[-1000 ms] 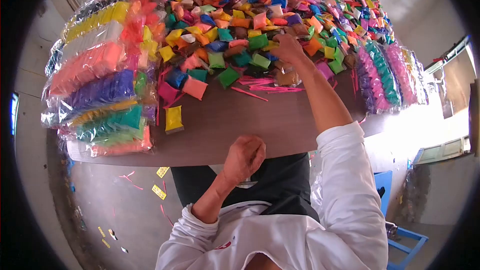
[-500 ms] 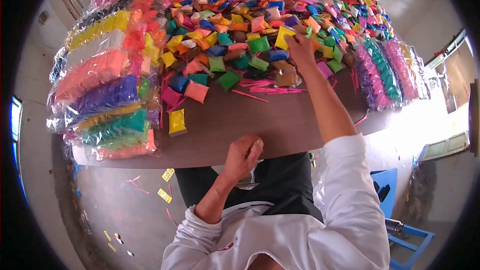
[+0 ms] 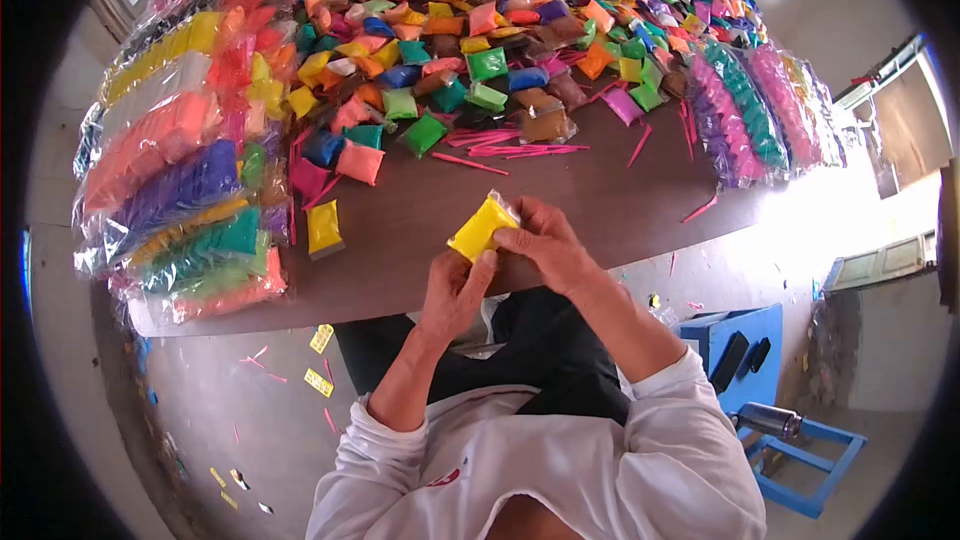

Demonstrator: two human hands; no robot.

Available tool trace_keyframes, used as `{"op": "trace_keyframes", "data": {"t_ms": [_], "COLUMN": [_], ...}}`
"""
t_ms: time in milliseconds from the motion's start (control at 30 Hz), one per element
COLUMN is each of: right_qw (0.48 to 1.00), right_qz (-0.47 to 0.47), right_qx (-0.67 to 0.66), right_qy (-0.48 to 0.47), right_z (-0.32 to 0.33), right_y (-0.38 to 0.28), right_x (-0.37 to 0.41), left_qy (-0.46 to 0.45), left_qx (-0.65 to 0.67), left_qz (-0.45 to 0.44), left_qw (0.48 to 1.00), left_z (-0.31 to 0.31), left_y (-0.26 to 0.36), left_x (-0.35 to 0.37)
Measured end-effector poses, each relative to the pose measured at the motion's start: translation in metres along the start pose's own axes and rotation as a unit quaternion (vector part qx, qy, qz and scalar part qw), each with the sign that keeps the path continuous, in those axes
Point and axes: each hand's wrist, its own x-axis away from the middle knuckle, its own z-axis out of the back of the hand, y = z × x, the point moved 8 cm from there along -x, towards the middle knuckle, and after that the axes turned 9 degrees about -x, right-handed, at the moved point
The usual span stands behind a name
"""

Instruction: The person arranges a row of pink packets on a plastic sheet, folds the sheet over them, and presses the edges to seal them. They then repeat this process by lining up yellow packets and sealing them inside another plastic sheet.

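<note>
A small yellow packet point(image 3: 476, 230) in clear wrapping is held over the table's front part, tilted. My right hand point(image 3: 550, 245) grips its right side, thumb on the front face. At the lower edge, my left hand point(image 3: 458, 290) pinches it with the thumb in front; its fingers are mostly hidden behind. Another yellow packet point(image 3: 324, 228) lies flat on the table to the left. Beyond my hands, pink strips point(image 3: 520, 150) lie by the near edge of a big heap of coloured packets point(image 3: 440, 25).
Clear bags of sorted packets point(image 3: 165, 150) are stacked along the table's left side. More filled bags point(image 3: 765, 120) lie at the right edge. A blue stool point(image 3: 820, 470) with a metal flask point(image 3: 770, 420) stands low on the right. Yellow scraps point(image 3: 319, 382) litter the floor.
My right hand has drawn back from the heap with the yellow packet. My left hand, near the table edge before, has risen slightly and now grips the packet too.
</note>
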Motion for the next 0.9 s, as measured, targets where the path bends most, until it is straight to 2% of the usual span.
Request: {"op": "trace_keyframes", "data": {"t_ms": [100, 233, 267, 367, 467, 567, 667, 767, 900], "right_qw": [0.999, 0.996, 0.996, 0.992, 0.983, 0.987, 0.994, 0.995, 0.990], "right_qz": [0.001, 0.009, -0.032, -0.058, 0.009, 0.007, -0.010, -0.055, -0.072], "right_qx": [-0.033, 0.053, 0.048, 0.094, 0.172, 0.158, 0.080, 0.036, 0.078], "right_qy": [0.006, -0.069, -0.061, -0.065, -0.057, -0.041, -0.078, -0.079, -0.097], "right_z": [-0.011, -0.012, -0.008, -0.013, -0.003, -0.008, -0.007, -0.018, -0.024], "right_y": [-0.003, -0.020, -0.017, -0.019, -0.016, -0.018, -0.011, -0.014, -0.021], "right_x": [0.008, 0.000, -0.001, -0.007, -0.017, -0.011, -0.012, -0.010, -0.018], "left_qy": [-0.005, -0.007, 0.000, -0.003, -0.013, -0.022, -0.026, -0.016, -0.023], "left_qx": [-0.030, -0.043, -0.034, -0.047, -0.059, -0.077, -0.087, -0.087, -0.077], "left_qz": [-0.028, -0.043, -0.044, -0.044, -0.049, -0.037, -0.035, -0.044, -0.038], "left_qw": [0.999, 0.998, 0.998, 0.998, 0.997, 0.996, 0.995, 0.995, 0.996], "left_z": [0.003, 0.000, -0.001, 0.000, 0.000, 0.000, 0.001, 0.001, -0.001], "left_y": [-0.003, -0.002, -0.002, -0.005, -0.009, -0.013, -0.006, -0.001, -0.009], "left_x": [0.000, 0.000, 0.000, -0.002, -0.002, -0.001, 0.000, 0.000, -0.002]}}
